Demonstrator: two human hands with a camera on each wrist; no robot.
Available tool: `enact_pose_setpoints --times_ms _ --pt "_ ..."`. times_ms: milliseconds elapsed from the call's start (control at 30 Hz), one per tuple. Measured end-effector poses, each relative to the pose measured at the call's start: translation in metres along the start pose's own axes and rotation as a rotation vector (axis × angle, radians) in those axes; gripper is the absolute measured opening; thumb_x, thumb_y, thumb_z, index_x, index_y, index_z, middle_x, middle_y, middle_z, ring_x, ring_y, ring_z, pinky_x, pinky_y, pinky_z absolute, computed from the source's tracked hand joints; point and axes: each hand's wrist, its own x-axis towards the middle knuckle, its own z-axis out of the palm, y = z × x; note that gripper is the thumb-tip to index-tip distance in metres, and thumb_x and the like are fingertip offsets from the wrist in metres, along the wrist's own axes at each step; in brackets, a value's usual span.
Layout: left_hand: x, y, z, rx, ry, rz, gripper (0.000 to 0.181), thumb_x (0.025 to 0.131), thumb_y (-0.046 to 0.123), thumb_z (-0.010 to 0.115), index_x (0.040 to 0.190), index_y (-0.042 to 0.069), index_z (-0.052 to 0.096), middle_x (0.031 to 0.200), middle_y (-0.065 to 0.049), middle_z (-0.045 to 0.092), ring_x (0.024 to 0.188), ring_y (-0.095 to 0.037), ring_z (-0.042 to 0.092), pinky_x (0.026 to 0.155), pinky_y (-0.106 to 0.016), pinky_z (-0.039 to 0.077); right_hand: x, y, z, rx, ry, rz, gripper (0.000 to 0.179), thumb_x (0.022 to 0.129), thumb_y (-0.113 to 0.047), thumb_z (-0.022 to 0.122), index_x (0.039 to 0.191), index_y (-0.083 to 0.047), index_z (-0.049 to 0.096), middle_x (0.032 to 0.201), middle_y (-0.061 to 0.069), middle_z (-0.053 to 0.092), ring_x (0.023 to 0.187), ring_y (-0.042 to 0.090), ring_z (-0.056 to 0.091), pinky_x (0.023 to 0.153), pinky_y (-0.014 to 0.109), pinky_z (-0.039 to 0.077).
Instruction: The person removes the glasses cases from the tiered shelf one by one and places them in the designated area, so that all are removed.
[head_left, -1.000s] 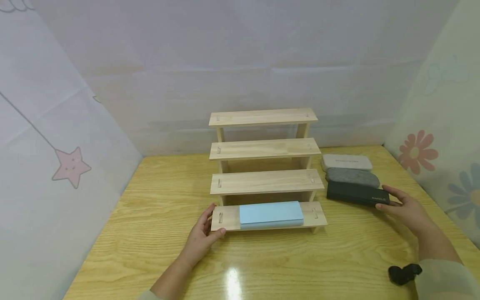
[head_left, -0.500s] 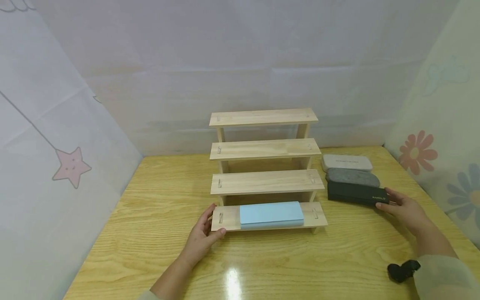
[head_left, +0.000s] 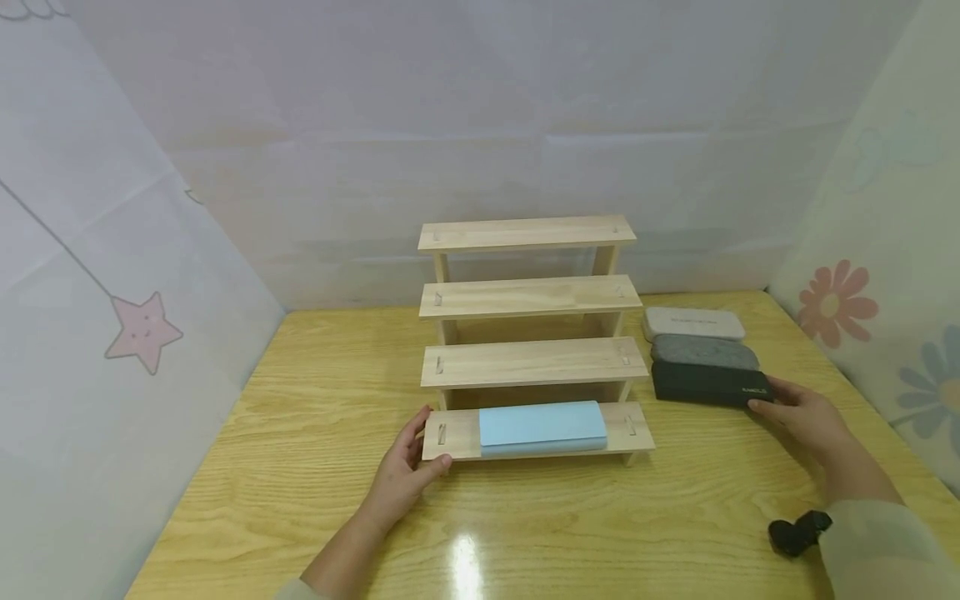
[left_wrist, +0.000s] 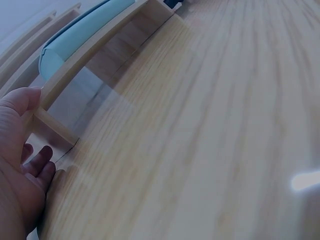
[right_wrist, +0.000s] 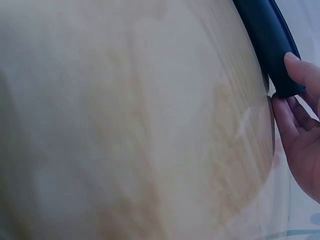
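A four-step wooden display rack stands mid-table. My left hand holds the left end of its lowest shelf, thumb at the front edge; in the left wrist view some fingers curl below the board. On that shelf lies a light blue glasses case. To the right, my right hand grips the right end of a black glasses case, its thumb on the front face in the right wrist view. Directly behind the black case is a grey glasses case, and behind that a white glasses case.
The wood-grain table carries everything. White cloth walls close off the back and both sides. A small black device sits by the right sleeve.
My right hand has shifted slightly left with the black case, whose right end now sits a little further left. The left hand and the rack look unmoved.
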Motion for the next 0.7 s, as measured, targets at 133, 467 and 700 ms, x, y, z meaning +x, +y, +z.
enact_pose_setpoints --times_ms 133,467,700 --pt "0.0002 -0.0003 0.0000 -0.003 -0.001 -0.002 0.083 0.089 0.010 0.071 0.156 0.010 0.021 0.159 -0.015 0.030 0.142 -0.037 0.036 0.096 -0.017 0.046 0.0031 0.0004 0.0022 -0.021 0.013 -0.010 0.093 0.095 -0.057 0.052 0.155 0.001 0.010 0.150 0.042 0.021 0.135 0.060 0.024 0.102 0.068 0.030" --pt "0.0004 0.0023 0.0003 0.001 0.000 -0.007 0.083 0.089 0.011 0.071 0.156 0.011 0.021 0.158 -0.015 0.031 0.142 -0.037 0.036 0.096 -0.018 0.046 0.0053 0.0006 0.0026 -0.013 0.008 -0.038 0.090 0.094 -0.055 0.056 0.157 -0.007 0.012 0.151 0.042 0.019 0.133 0.059 0.027 0.098 0.067 0.036" --pt "0.0000 0.0017 0.0004 0.001 -0.003 -0.004 0.084 0.089 0.009 0.071 0.156 0.008 0.020 0.159 -0.016 0.030 0.142 -0.038 0.036 0.095 -0.017 0.047 0.0031 -0.0021 0.0031 -0.031 0.003 -0.029 0.091 0.093 -0.054 0.059 0.157 -0.007 0.014 0.149 0.043 0.022 0.132 0.057 0.029 0.097 0.067 0.035"
